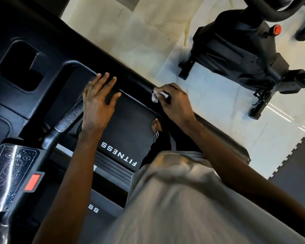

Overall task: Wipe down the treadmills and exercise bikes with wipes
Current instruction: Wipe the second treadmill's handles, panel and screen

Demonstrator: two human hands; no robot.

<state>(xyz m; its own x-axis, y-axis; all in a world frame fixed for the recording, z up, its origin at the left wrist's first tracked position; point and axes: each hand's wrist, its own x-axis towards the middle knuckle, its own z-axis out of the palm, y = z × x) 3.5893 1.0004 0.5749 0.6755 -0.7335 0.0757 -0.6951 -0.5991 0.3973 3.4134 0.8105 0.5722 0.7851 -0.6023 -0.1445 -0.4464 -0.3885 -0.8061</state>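
I stand on a black treadmill [127,127] whose belt reads FITNESS. My right hand [173,101] pinches a small crumpled white wipe [155,97] and holds it against the treadmill's black side handrail [139,85]. My left hand [99,97] lies flat with straight fingers on the same rail, a little further along toward the console [21,71]. A black exercise bike [239,50] with a red knob stands on the floor beyond the rail.
The console has a cup recess [23,66], a silver grip sensor bar [69,117], a glossy control panel [9,176] and a red safety key [33,182]. Pale tiled floor [148,32] lies between treadmill and bike. Dark interlocking mats [296,166] cover the right floor.
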